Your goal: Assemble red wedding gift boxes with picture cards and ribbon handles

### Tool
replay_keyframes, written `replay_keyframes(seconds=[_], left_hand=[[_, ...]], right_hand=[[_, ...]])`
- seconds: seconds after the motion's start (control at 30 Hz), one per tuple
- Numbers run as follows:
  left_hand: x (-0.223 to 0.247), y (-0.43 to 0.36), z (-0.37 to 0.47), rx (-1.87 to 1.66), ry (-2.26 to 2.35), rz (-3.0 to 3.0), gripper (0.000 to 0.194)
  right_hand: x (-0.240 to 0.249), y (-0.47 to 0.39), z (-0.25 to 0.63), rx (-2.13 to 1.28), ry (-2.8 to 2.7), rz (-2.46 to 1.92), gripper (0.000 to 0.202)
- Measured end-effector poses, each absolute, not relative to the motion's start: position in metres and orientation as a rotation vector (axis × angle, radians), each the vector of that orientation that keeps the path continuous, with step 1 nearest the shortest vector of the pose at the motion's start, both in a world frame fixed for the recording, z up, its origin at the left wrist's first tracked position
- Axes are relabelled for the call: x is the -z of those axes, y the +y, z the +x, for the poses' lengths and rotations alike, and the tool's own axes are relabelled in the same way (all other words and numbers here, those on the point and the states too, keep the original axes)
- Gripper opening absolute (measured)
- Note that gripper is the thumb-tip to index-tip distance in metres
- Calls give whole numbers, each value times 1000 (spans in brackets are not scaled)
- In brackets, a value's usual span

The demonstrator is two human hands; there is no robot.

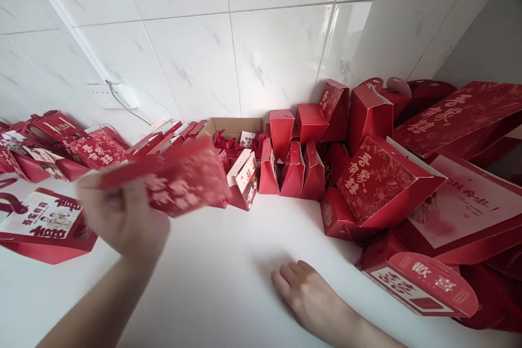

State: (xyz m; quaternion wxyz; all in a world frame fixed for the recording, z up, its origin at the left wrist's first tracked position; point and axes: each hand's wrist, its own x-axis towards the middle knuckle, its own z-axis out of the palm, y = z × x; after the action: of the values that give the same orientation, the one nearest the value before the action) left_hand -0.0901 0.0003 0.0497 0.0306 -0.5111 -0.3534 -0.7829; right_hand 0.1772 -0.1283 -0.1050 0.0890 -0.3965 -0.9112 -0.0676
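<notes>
Flat red box (179, 176) in left hand (122, 217); cardboard carton (234, 126) holds red pieces.

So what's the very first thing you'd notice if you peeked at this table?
Probably the pile of red gift boxes with gold and white characters, heaped along the tiled wall and spilling down the right side. Next, the left hand holding up a blurred flat red box over the white table. The right hand lies flat on the table, holding nothing.
</notes>
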Motion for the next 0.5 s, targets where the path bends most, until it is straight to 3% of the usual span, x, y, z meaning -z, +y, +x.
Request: replay_keyframes(seconds=[0.1, 0.17, 0.23, 0.33, 0.43, 0.5], left_hand=[[4, -28, -44, 2459, -1251, -1983, 18], [38, -39, -24, 2401, -1349, -2318, 10], [65, -42, -14, 2265, -1283, -2579, 17], [78, -35, -15, 1691, -1186, -2936, 32], [59, -26, -27, 1117, -1215, -2983, 54], [30, -15, -37, 1100, -1060, -2894, 66]], right_hand=[[105, -129, 176, 212, -2726, -1151, 24], [105, -130, 175, 216, -2725, -1143, 23], [105, -130, 175, 222, -2718, -1144, 23], [104, -130, 175, 231, -2707, -1144, 24], [102, -129, 175, 236, -2697, -1128, 26], [100, -128, 175, 238, -2685, -1121, 27]])
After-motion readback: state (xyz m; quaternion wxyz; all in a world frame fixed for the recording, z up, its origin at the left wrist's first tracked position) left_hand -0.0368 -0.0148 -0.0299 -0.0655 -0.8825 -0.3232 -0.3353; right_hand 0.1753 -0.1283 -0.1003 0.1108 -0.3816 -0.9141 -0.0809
